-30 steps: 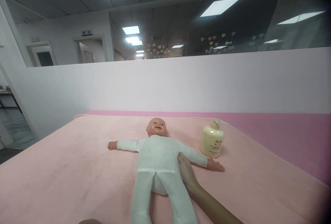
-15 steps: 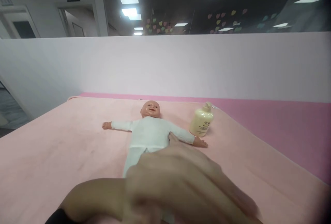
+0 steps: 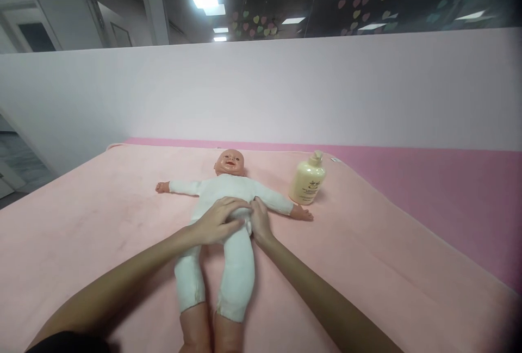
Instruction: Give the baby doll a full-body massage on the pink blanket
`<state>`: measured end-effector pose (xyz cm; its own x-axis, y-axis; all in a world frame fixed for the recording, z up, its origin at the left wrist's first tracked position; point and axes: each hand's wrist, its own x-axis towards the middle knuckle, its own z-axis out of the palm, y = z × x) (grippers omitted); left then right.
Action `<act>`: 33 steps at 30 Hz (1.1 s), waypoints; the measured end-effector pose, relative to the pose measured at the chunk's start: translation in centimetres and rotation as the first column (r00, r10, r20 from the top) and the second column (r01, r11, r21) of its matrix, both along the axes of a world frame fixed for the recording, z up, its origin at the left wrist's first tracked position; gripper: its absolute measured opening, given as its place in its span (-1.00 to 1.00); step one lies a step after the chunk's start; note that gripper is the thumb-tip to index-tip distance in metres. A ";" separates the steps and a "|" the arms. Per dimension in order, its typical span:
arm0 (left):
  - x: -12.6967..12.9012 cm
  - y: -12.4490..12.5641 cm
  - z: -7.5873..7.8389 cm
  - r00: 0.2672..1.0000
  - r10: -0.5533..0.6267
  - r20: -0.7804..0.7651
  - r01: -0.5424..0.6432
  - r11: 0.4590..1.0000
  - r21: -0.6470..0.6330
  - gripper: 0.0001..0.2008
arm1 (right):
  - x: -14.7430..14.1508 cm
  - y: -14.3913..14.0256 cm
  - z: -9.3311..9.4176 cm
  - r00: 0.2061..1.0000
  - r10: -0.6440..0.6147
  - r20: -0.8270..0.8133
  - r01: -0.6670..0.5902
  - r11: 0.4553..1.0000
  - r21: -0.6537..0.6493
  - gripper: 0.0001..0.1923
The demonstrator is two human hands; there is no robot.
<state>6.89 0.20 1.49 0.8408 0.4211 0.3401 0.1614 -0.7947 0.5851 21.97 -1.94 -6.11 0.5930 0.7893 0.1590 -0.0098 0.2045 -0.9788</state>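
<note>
On the pink cloth [image 3: 367, 255], a baby doll [image 3: 236, 255] lies face up, its belly the clock's center: head at twelve, legs toward six, arms spread toward nine and three. The left hand [image 3: 217, 221], forearm at eight o'clock, rests across the belly, thumb apart from the fingers; the right hand [image 3: 261, 221], forearm at four, lies against the doll's flank. Whether either grip is clenched on the doll, I cannot tell. Between two and three o'clock, a yellow pump bottle [image 3: 307, 181] stands upright near the doll's arm. Beyond, at twelve, stands a white partition [image 3: 261, 94].
</note>
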 end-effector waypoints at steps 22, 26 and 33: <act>-4.8 3.1 -4.5 0.817 0.529 0.229 -0.271 0.704 -0.657 -0.40 | 0.1 -0.2 0.2 0.997 0.011 -0.081 -0.014 0.999 -0.038 -0.89; -4.7 3.3 -5.0 0.793 0.560 0.240 -0.279 0.685 -0.673 -0.43 | 0.0 -0.5 0.5 0.996 0.010 -0.087 -0.016 0.997 -0.069 -0.90; -4.7 3.7 -5.6 0.777 0.576 0.255 -0.274 0.673 -0.687 -0.40 | 0.0 -0.4 0.4 0.993 0.022 -0.120 -0.026 0.999 -0.036 -0.92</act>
